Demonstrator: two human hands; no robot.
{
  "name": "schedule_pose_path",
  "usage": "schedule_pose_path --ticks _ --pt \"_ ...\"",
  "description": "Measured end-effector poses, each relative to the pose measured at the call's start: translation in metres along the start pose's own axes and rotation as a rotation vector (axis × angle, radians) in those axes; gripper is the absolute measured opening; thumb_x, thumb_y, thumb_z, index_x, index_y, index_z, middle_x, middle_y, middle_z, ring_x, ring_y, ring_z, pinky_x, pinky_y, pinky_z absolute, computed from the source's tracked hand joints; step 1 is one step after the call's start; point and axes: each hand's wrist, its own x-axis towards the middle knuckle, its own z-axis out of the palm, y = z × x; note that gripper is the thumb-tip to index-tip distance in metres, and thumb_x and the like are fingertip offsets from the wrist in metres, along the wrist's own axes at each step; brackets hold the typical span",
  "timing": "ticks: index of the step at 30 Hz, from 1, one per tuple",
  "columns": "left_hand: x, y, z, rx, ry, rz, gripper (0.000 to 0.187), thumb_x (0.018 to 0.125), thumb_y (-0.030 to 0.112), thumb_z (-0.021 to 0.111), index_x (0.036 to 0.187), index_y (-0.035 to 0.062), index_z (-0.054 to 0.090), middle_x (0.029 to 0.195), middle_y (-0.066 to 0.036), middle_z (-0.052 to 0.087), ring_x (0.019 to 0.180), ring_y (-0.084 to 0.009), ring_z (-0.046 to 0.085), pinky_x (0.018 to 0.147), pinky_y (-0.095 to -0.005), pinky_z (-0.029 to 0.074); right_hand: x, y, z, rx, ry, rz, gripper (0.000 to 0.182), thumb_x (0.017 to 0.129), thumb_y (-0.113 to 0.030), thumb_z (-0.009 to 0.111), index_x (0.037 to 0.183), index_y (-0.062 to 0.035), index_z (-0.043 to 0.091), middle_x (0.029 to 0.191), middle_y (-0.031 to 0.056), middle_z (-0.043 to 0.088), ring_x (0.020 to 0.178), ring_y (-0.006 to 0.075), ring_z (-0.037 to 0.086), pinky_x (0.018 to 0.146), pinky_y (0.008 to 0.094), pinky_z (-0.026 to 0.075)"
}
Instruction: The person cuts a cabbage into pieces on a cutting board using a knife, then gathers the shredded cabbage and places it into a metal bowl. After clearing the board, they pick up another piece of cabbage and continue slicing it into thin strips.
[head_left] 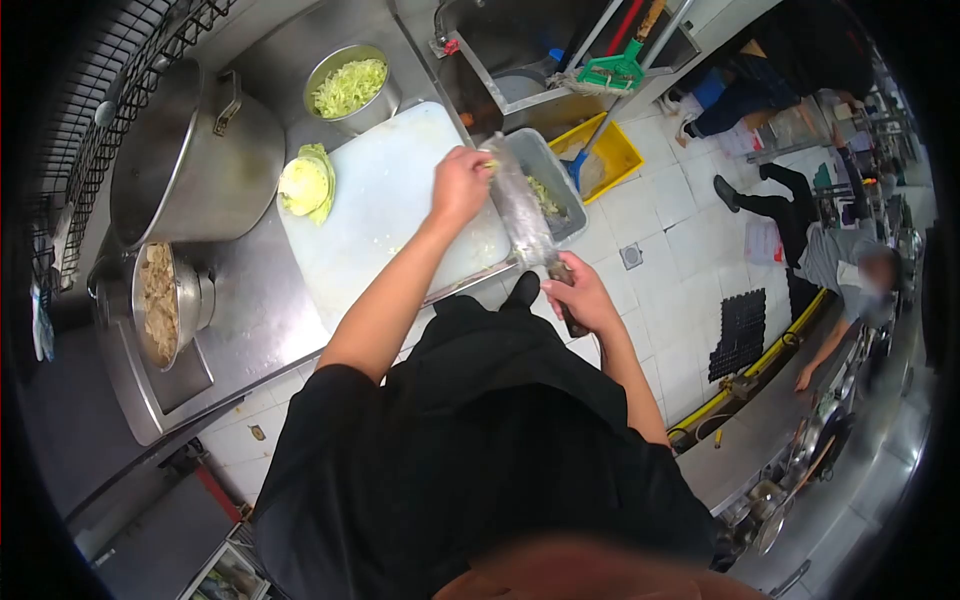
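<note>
Steel cleaver [522,205] gripped by right hand [580,295]; left hand [460,185] wipes blade, probably pinching shreds. Half cabbage [307,183] uncut at board [390,210] left edge.

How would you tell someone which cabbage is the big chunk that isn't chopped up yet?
Find the white cutting board on the steel counter. At its far corner, near the big pot, lies the cabbage chunk. It is one solid pale-green piece, while the cabbage in the round metal bowl beside it is all shredded.
</note>
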Motion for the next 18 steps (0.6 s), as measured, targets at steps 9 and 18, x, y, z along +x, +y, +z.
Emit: schedule_pose_path --ticks 9,18 --pt "0.021 -0.006 0.084 0.181 -0.216 0.136 0.028 0.077 0.003 0.064 0.105 0.0043 0.069 0.099 -0.019 0.066 0.094 -0.0375 0.063 0.085 -0.0429 0.05 -0.043 -0.014 -0.043 -0.225 0.424 -0.022 0.032 0.085 -0.009 0.066 0.115 -0.0046 0.057 0.066 0.0002 0.055 0.05 0.0079 0.05 0.046 0.0252 0.042" --pt "0.006 -0.072 -0.061 0.18 0.279 -0.131 0.025 0.078 0.01 0.067 0.103 0.0053 0.068 0.104 -0.017 0.065 0.099 -0.0352 0.061 0.089 -0.0411 0.048 -0.026 -0.018 -0.042 -0.272 0.333 -0.014 0.038 0.085 -0.007 0.065 0.121 -0.0019 0.054 0.066 0.0013 0.055 0.049 0.0081 0.05 0.044 0.025 0.042"
